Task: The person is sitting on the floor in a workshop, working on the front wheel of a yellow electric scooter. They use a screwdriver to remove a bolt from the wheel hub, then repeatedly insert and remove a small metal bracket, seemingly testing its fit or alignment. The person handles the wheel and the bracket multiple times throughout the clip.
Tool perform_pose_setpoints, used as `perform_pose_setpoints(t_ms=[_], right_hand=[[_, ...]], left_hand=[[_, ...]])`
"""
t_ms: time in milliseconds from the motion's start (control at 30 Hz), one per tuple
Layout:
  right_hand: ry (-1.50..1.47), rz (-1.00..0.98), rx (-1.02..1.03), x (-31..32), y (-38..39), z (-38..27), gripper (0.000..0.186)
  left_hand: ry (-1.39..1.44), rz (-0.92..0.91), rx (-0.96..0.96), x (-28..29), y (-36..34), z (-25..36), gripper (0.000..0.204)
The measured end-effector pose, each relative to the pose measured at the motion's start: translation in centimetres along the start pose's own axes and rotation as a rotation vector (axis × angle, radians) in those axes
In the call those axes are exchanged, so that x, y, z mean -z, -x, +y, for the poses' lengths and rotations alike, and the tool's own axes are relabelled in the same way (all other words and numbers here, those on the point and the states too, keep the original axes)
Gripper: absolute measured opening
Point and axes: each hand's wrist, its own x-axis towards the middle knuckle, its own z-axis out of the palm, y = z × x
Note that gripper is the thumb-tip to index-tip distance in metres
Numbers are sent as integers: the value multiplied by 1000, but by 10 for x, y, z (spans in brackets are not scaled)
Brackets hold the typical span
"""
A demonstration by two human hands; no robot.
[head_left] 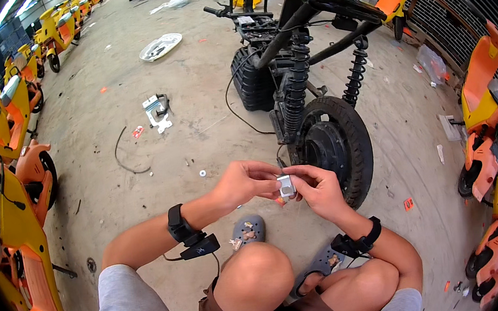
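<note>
Both hands meet in front of my knees around a small silvery-white square piece (286, 186), whose exact kind I cannot make out. My left hand (245, 183) pinches it from the left side, thumb and fingertips together. From the right, my right hand (319, 189) grips it the same way. A thin dark cable (280, 159) comes down to the fingertips from beside the wheel; whether it joins the piece is hidden. Just beyond my right hand stands the black rear wheel (346, 144) of a stripped scooter frame (290, 34), with its coil shock absorbers (298, 76) exposed.
On the concrete floor lie a metal bracket (157, 113), a black hose (119, 155), a white washer (203, 173) and a white tray (161, 47) of parts. Yellow-and-orange scooters (15, 121) line the left side, and more scooters (485, 122) stand along the right.
</note>
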Motion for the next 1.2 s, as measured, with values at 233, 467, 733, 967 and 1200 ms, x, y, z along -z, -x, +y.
perform_pose_setpoints(t_ms=[233,467,733,967,1200], right_hand=[[-82,-15,-39,10,9,12,34],[-95,19,-23,7,11,18,27],[-194,-31,-22,13,13,31,22],[-194,-32,-91,16,17,30,26],[-174,-86,-108,17,19,33,29]], left_hand=[[-102,69,-81,-9,-1,-2,36],[-126,-131,-23,-11,-1,-7,39],[-162,-189,-72,-11,-3,-9,40],[-217,-178,-95,-14,-2,-8,35],[-256,-184,-105,-12,-3,-16,33]])
